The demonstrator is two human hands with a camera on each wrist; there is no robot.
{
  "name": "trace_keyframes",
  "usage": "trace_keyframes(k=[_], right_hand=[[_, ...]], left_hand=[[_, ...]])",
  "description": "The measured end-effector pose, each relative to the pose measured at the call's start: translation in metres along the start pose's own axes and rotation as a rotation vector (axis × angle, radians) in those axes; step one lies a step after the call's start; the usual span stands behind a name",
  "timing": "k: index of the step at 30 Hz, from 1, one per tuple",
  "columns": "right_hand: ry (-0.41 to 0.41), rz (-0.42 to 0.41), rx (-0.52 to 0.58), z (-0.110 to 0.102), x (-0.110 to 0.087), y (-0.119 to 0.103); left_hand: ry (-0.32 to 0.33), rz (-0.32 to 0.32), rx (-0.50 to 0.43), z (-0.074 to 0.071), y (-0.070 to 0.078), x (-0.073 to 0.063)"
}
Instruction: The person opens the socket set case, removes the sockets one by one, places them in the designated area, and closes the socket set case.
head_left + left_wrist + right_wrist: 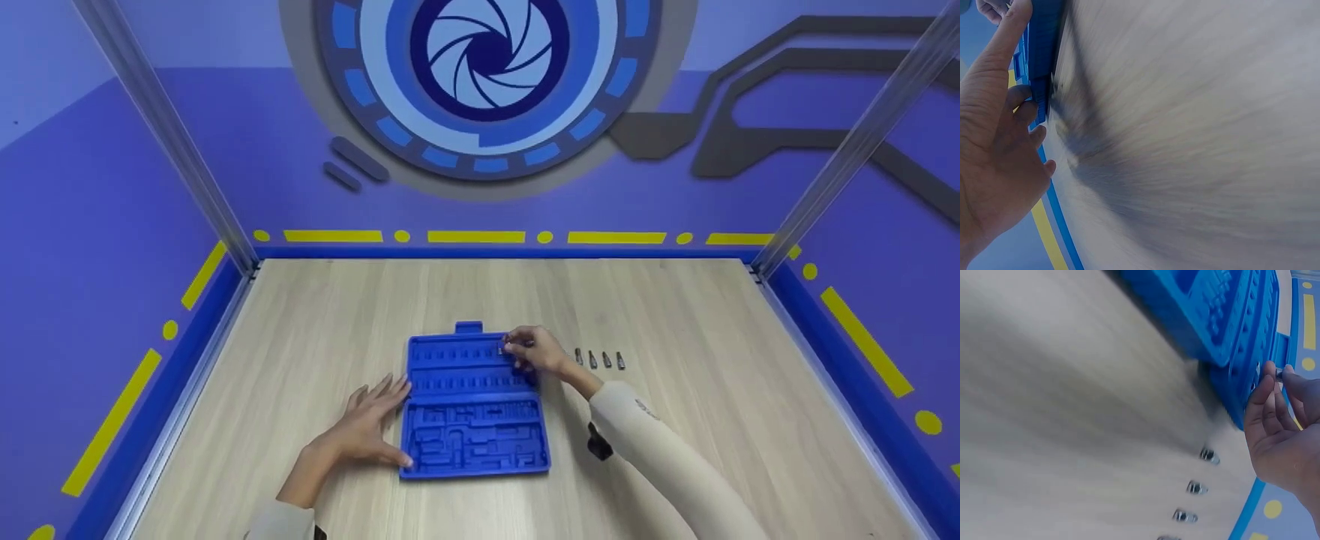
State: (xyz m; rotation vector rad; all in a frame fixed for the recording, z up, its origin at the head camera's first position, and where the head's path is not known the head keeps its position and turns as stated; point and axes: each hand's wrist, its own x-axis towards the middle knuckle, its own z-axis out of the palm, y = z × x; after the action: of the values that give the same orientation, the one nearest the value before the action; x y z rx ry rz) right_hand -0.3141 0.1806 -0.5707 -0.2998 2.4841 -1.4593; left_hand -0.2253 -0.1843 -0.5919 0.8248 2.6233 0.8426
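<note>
A blue plastic bit case (pixel 472 396) lies opened flat on the table, its molded slots facing up. My right hand (pixel 538 351) is over the upper right corner of the case. In the right wrist view, thumb and fingertips pinch a small metal screwdriver bit (pixel 1279 374) above the upper tray. My left hand (pixel 364 427) rests along the case's left side with fingers spread, the thumb at the lower left corner and the fingertips near the hinge. To the right of the case, several metal bits (pixel 607 360) lie in a row.
The wooden table (pixel 322 315) has blue walls with yellow marks (pixel 475 237) at the back and sides. Metal corner posts (pixel 180 150) rise at the back left and back right. A latch tab (pixel 469 327) sticks out from the case's far edge.
</note>
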Motion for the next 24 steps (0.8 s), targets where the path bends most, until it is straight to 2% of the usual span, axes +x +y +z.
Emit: trace_keyframes(k=[6,8,15,18,24], right_hand=[[0.015,-0.037,0.026,-0.022,-0.012,0.004],[0.024,-0.027,0.039,-0.030,-0.015,0.008],[0.092,-0.043,0.022,-0.058,-0.028,0.025],[0.099,-0.046,0.022,-0.072,-0.041,0.022],[0.079,0.015,0.000,-0.100,-0.069,0.009]], left_hand=[[0.008,0.010,0.003,0.000,-0.001,-0.001],[0.010,0.010,0.003,0.000,-0.001,0.000],[0.008,0.004,-0.032,0.001,-0.001,-0.001],[0.007,0.003,-0.050,0.000,0.000,0.000],[0.002,-0.003,-0.031,-0.001,0.001,-0.001]])
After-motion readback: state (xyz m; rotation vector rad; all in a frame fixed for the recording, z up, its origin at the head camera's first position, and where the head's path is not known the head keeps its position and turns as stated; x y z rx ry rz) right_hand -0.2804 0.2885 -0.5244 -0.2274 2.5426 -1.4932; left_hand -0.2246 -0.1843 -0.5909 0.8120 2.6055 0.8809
